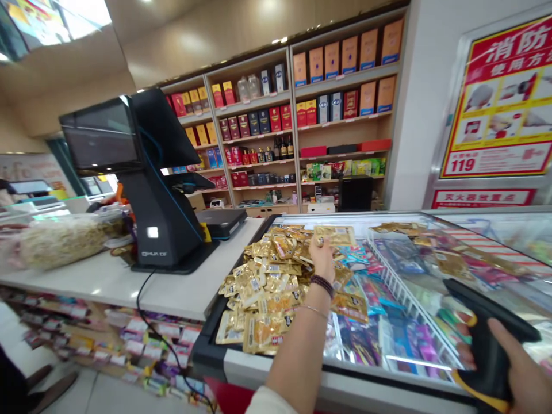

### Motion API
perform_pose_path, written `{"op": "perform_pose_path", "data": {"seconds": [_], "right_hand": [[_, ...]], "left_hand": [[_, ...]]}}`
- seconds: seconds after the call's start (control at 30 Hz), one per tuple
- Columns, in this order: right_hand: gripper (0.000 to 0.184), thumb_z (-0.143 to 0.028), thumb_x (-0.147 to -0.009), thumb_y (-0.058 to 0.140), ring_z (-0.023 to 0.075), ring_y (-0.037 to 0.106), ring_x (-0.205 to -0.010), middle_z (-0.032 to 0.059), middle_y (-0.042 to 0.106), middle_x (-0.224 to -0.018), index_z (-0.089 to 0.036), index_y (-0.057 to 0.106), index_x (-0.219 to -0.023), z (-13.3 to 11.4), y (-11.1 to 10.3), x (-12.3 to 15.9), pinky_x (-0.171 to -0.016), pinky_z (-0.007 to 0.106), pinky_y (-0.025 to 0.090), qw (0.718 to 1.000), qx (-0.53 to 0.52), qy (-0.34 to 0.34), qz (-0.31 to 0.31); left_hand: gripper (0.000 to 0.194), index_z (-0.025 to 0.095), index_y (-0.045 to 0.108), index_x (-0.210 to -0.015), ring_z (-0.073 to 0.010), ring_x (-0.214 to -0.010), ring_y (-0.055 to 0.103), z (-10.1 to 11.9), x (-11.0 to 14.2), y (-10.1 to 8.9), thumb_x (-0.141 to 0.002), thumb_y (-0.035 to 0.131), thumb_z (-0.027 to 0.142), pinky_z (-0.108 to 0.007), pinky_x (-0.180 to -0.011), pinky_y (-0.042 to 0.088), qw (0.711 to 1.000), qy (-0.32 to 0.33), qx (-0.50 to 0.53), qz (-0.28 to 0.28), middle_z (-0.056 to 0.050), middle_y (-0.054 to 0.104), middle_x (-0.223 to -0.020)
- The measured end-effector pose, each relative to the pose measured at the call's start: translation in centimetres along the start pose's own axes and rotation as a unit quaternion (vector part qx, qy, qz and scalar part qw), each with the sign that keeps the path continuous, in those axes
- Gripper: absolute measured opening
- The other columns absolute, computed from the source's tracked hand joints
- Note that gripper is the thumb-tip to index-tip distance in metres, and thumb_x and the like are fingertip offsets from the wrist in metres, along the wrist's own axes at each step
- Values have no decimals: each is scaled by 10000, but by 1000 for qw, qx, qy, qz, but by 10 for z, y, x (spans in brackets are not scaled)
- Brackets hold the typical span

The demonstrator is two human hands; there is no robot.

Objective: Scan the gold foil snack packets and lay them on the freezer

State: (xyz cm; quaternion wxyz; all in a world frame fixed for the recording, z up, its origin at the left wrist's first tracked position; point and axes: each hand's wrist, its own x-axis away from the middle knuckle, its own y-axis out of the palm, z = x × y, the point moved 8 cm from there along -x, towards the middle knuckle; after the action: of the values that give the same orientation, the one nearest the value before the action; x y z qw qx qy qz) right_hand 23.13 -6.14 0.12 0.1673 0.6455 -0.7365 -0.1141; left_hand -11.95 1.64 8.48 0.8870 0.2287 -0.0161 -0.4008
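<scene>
Left hand [321, 257] pinches flat gold foil packet [337, 235] by one end at one o'clock, apparently keeping face uncovered; gold-packet pile [264, 284] at hand's eight o'clock. Right hand [526, 368] wraps fingers round black-and-yellow plastic scanner [488, 336], three o'clock, seemingly for firm aim.

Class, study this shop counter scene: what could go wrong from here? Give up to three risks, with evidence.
1. The loose pile of packets reaches close to the freezer's front rim; a bump might send some to the floor.
2. The left hand's grip holds a gold packet; if dropped, it could get lost among the lookalikes.
3. A black cable hangs down the counter's front and might snag someone.
</scene>
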Motion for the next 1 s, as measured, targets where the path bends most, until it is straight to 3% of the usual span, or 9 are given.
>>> {"op": "perform_pose_path", "data": {"seconds": [0.1, 0.23, 0.33, 0.43, 0.57, 0.7, 0.9, 1.0], "right_hand": [[494, -753, -656, 975, 211, 535, -417, 49, 572, -579, -330, 734, -746, 2, -5, 5, -356, 385, 481, 997, -12, 45, 69], [583, -796, -594, 977, 202, 520, -423, 50, 576, -580, -312, 723, -795, 2, -2, 2, -350, 369, 481, 997, 7, 57, 54], [641, -747, -564, 1012, 173, 523, -451, 10, 589, -598, -285, 706, -886, 11, -7, -5, -373, 316, 492, 996, -14, 71, 43], [654, -724, -627, 1006, 155, 518, -459, -30, 606, -641, -270, 692, -979, 18, -7, -9, -386, 296, 493, 997, -40, 67, 11], [661, -696, -660, 1019, 117, 509, -475, -49, 649, -745, -252, 690, -1024, 13, -9, -7, -393, 253, 453, 994, -100, 34, 13], [666, -682, -682, 1034, 97, 529, -493, -62, 688, -832, -262, 695, -1071, -5, -23, -9, -425, 241, 470, 990, -138, 14, 6], [688, -680, -654, 1045, 103, 516, -487, -89, 656, -811, -297, 652, -1070, -25, -60, -17, -415, 245, 474, 980, -191, -26, 58], [718, -682, -612, 1055, 104, 506, -481, -97, 645, -790, -302, 647, -1065, -19, -65, -19, -411, 250, 465, 969, -227, -19, 97]], "left_hand": [[350, 254, 704, -1243, -280, -1205, 793, 40, -35, -38, -937, 770, 97, -454, -1145, 589, 991, 42, -123, 36, -111, 818, -1186], [415, 216, 721, -1168, -413, -1417, 707, 84, -72, -74, -823, 766, -9, -566, -1302, 434, 951, 88, -295, 36, -211, 818, -1256], [452, 181, 734, -1199, -460, -1578, 576, 99, -80, -77, -790, 765, -10, -584, -1354, 352, 912, 124, -391, 19, -283, 746, -1475], [546, 140, 724, -1337, -477, -1733, 355, 99, -77, -60, -808, 740, 3, -623, -1417, 201, 878, 165, -448, -2, -318, 582, -1710], [598, 151, 715, -1436, -462, -1775, 276, 80, -67, -5, -848, 726, 40, -635, -1444, 120, 859, 211, -461, -67, -283, 550, -1768], [520, 224, 757, -1345, -412, -1727, 413, 40, -43, 83, -840, 805, 105, -554, -1446, 205, 861, 247, -413, -163, -221, 685, -1652], [379, 284, 775, -977, -425, -1495, 676, -48, 40, 229, -693, 1016, 213, -458, -1357, 411, 874, 257, -305, -278, -204, 825, -1372], [468, 260, 793, -1109, -475, -1559, 595, -97, 79, 276, -746, 1024, 445, -554, -1387, 352, 891, 197, -274, -303, -252, 769, -1462]]}}
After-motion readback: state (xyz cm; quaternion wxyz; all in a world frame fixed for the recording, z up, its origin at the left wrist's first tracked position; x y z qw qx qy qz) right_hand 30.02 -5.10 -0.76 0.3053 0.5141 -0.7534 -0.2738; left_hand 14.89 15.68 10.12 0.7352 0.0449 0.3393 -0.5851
